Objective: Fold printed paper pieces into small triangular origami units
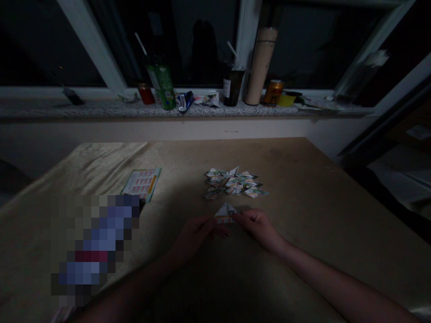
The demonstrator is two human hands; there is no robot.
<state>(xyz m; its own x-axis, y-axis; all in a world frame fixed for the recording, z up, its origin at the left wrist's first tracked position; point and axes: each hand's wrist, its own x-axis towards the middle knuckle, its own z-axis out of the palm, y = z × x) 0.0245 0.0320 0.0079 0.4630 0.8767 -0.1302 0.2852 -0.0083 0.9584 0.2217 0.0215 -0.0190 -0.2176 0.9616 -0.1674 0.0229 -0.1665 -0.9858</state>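
Observation:
A small folded piece of printed paper [225, 212], triangular at the top, is pinched between both my hands just above the table. My left hand [194, 235] grips its left edge with closed fingers. My right hand [257, 226] grips its right edge the same way. A little beyond it lies a pile of several similar folded paper pieces [235, 183] on the tan tabletop [303, 179]. A flat printed sheet [142, 182] lies to the left of the pile.
A blurred-out patch [92, 244] covers the table's left part. On the windowsill [50, 107] behind stand a green bottle [160, 83], a red jar [146, 93], a dark bottle [232, 85], a tall beige cup [261, 67], a can [273, 92] and wrappers. The room is dim.

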